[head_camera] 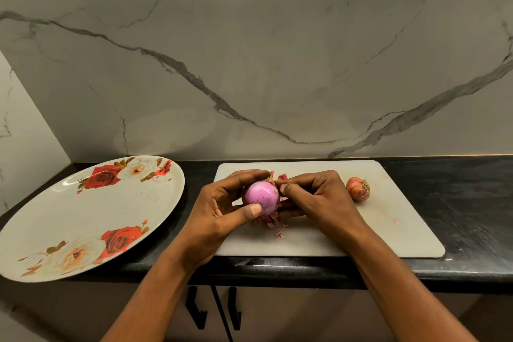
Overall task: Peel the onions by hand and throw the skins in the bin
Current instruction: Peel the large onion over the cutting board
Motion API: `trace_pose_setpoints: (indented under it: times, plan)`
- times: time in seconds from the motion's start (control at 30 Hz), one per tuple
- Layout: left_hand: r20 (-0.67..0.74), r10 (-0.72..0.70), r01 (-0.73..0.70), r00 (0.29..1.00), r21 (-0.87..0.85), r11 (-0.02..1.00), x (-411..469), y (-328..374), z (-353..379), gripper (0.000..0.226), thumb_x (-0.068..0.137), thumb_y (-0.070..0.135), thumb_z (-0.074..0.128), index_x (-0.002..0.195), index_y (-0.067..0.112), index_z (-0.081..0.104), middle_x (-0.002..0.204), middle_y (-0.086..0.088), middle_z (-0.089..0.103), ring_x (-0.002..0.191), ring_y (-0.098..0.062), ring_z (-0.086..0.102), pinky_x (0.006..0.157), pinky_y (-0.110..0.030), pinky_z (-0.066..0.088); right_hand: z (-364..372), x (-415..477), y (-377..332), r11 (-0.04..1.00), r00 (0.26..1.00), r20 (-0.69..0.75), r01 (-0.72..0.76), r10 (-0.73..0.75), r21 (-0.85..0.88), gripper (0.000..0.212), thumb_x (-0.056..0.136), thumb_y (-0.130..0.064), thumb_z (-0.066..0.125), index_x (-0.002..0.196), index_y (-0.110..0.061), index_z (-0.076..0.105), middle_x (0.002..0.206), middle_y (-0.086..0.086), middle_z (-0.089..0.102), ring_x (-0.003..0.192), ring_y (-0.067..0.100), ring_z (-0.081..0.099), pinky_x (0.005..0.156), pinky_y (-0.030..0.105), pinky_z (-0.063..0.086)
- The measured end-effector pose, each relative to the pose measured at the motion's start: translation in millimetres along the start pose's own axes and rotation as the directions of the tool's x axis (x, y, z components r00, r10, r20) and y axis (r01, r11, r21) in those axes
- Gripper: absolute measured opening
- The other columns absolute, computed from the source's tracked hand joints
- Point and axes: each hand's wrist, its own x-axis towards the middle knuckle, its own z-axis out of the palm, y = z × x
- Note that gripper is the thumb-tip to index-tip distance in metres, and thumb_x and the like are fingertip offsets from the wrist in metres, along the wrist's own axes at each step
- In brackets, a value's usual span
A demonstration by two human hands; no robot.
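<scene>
STEP: peeling, first onion (262, 197) nearly bare, held just above the board (388, 230) | HANDS: left hand (222, 211) cups it, right hand (319, 197) pinches skin (282, 176) at its top | NEXT: probably strip that skin, gather scraps (270, 223); bin unseen; second onion (358, 189) unpeeled.

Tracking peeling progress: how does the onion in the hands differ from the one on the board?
The held onion is bare, glossy pink; the lying onion wears dry brownish skin and roots. The held onion is gripped by left hand and right hand; the lying onion rests untouched on the cutting board. Both are round.
</scene>
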Motion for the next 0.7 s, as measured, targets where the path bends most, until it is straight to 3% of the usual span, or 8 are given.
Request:
trace_pose_setpoints:
  times: [0.2, 0.33, 0.6, 0.7]
  plan:
    - [0.004, -0.008, 0.009, 1.0, -0.003, 1.0, -0.4, -0.1, -0.7, 0.052, 0.087, -0.003, 0.073, 0.137, 0.005, 0.065, 0.139, -0.015, 0.065, 0.132, -0.033, 0.061, 0.098, -0.038, 0.059, -1.3, -1.3, 0.5, 0.999, 1.0, 0.007, 0.005, -0.004, -0.046, 0.012, 0.097, -0.01, 0.072, 0.098, -0.009, 0.084, 0.09, 0.014, 0.081, 0.08, 0.034, 0.08, 0.077, 0.052, 0.066]
    - [0.019, -0.017, 0.016, 1.0, 0.03, 0.999, -0.5, 0.1, -1.4, 0.052, 0.087, -0.001, 0.074, 0.138, 0.008, 0.066, 0.14, -0.012, 0.065, 0.133, -0.034, 0.06, 0.098, -0.04, 0.059, -1.0, -1.4, -0.5, 0.998, 1.0, 0.012, 0.017, -0.016, -0.057, 0.013, 0.095, -0.007, 0.074, 0.1, -0.015, 0.084, 0.092, 0.012, 0.081, 0.08, 0.032, 0.08, 0.076, 0.052, 0.066]
    - [-0.005, -0.021, 0.021, 1.0, -0.034, 0.999, -0.7, 2.3, -0.8, 0.053, 0.085, 0.001, 0.073, 0.138, 0.003, 0.064, 0.137, -0.016, 0.067, 0.132, -0.035, 0.061, 0.1, -0.04, 0.058, 0.2, -1.1, 3.5, 0.996, 0.997, -0.029, 0.066, -0.068, -0.068, 0.024, 0.094, 0.005, 0.067, 0.105, -0.01, 0.083, 0.09, 0.008, 0.082, 0.08, 0.027, 0.081, 0.073, 0.042, 0.067]
    - [-0.011, -0.026, 0.026, 1.0, -0.038, 0.999, -0.8, 2.7, -0.6, 0.053, 0.086, 0.002, 0.073, 0.138, 0.004, 0.064, 0.137, -0.015, 0.067, 0.132, -0.035, 0.061, 0.102, -0.042, 0.057, 0.7, 0.3, 4.2, 0.993, 0.994, -0.063, 0.085, -0.09, -0.082, 0.025, 0.096, 0.004, 0.065, 0.095, -0.014, 0.084, 0.085, 0.008, 0.081, 0.075, 0.027, 0.08, 0.069, 0.039, 0.067]
